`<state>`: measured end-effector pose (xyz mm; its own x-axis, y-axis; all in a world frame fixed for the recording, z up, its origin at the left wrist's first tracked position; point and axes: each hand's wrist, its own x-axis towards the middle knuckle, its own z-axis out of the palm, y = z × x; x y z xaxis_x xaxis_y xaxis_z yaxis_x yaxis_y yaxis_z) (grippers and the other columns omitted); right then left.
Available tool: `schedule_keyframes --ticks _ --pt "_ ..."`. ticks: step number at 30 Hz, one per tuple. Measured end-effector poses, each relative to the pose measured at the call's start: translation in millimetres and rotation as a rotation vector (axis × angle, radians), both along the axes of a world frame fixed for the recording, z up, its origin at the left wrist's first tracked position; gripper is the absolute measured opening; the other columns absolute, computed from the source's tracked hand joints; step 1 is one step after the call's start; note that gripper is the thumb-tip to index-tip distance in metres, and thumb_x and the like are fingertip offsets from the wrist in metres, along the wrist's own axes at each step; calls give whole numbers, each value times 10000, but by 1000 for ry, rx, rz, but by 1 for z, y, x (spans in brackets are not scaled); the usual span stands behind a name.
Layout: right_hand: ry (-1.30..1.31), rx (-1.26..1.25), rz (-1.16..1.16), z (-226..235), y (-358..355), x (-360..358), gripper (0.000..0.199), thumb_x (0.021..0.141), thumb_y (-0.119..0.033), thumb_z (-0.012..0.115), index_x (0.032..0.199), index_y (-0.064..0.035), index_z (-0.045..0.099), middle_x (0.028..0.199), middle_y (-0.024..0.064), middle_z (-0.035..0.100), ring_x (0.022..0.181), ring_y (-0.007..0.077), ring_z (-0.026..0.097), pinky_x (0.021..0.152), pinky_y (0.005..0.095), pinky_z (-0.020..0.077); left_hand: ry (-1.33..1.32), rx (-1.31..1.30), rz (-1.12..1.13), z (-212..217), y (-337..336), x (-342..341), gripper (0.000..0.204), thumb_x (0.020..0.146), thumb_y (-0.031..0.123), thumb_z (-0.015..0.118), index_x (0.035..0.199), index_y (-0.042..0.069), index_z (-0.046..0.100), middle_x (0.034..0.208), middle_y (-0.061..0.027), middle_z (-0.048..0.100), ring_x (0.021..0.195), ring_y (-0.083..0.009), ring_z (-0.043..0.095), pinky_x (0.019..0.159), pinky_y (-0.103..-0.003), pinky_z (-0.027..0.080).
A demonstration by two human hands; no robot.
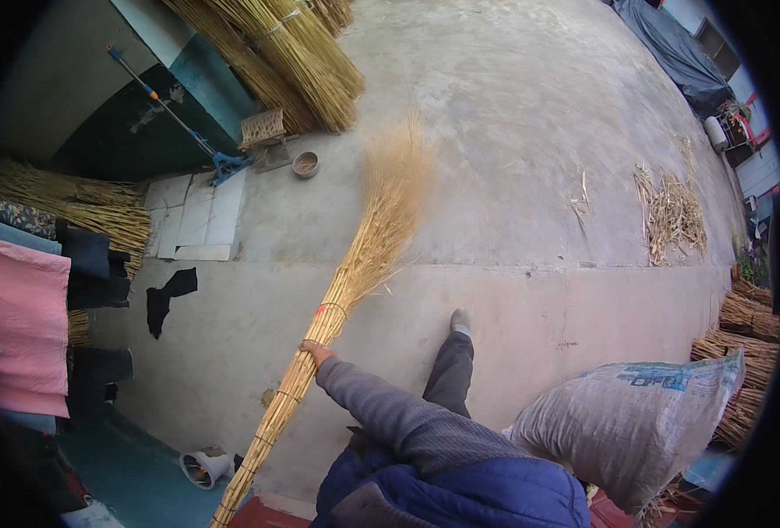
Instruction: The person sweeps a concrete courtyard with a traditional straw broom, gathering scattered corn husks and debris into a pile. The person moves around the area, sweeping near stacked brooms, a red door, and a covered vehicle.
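Note:
A long straw broom (289, 396) slants from the lower edge up to the middle, its stalks bound at several places. My right hand (317, 353) is closed round its shaft, a little below a red binding. Its grey-sleeved arm reaches across from the right, past my blue vest. The bushy head (390, 202) fans out over the concrete floor, and its far tips are smeared by motion. Part of another grey sleeve (364, 508) shows at the lower edge; my left hand is out of view. My shoe (460, 322) stands right of the broom.
A stuffed white sack (619, 422) stands at my right beside stalk bundles (742, 352). Loose straw (672, 211) lies farther off. Tall bundles (293, 62), a small bowl (305, 165) and a blue mop (227, 165) are at the far left. Clothes (20, 308) hang nearer, beside a black cloth (165, 297).

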<state>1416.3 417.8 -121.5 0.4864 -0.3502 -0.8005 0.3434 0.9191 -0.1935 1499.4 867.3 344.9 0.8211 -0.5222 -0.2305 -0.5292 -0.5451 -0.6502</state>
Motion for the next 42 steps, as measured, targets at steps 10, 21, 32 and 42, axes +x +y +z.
schedule_keyframes --ticks 10,21,32,42 --pt "270 122 -345 -158 -238 -449 291 696 -149 634 938 -29 523 758 141 583 725 327 612 703 449 545 517 43 -322 -150 -360 -124 223 636 320 636 643 110 561 605 -125 590 560 -319 578 606 -432 446" --pt "587 -139 -583 -57 -379 -784 167 639 -200 624 741 -103 535 708 73 540 677 258 554 660 406 521 833 -229 -648 -258 -563 -259 186 604 254 633 551 117 519 504 -104 544 505 -284 558 590 -411 381" --pt "174 -119 -567 -74 -403 -500 246 678 -145 621 894 -45 558 809 90 556 777 260 568 750 408 515 281 -264 -418 -227 -472 -105 155 491 181 631 518 125 489 511 -112 514 536 -312 527 675 -417 393" --pt "265 -118 -219 -53 -478 -258 404 670 -179 708 970 63 585 859 167 637 764 294 646 729 394 545 127 100 -50 -73 -505 -65 272 708 384 621 806 134 670 763 -119 674 704 -311 646 684 -411 479"
